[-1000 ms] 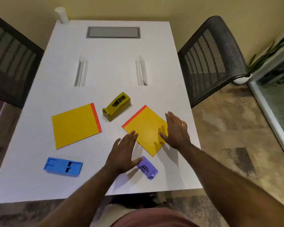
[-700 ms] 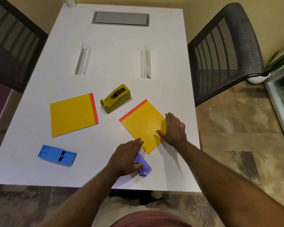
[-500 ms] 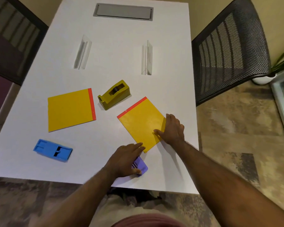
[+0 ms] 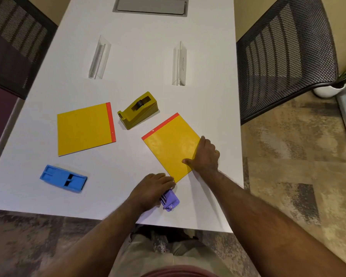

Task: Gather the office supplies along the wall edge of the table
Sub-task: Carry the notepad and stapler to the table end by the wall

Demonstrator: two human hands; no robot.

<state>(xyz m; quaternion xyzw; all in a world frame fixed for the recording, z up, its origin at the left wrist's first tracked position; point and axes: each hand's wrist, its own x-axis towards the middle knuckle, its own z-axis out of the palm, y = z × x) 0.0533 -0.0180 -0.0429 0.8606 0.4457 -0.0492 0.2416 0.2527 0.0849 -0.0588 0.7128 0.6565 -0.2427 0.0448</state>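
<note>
On the white table (image 4: 148, 62), my left hand (image 4: 150, 191) curls over a small purple stapler (image 4: 170, 200) near the front edge, fingers wrapped round its top. My right hand (image 4: 205, 155) grips the right edge of a yellow notepad with a red strip (image 4: 171, 142), thumb on its top face. A second yellow notepad (image 4: 84, 128) lies to the left. An olive tape dispenser (image 4: 138, 110) sits between the two pads. A blue stapler-like item (image 4: 64, 178) lies at the front left.
Two clear acrylic sign holders (image 4: 99, 57) (image 4: 179, 63) stand mid-table. A grey cable hatch (image 4: 150, 7) is set into the table's far end by the wall. Mesh chairs flank the table on the right (image 4: 286, 54) and left (image 4: 14, 43). A potted plant (image 4: 328, 90) stands on the floor at right.
My left hand came down from beside the pad onto the purple stapler and closed round it. My right hand slid to the pad's right edge and took hold. The view tilted down.
</note>
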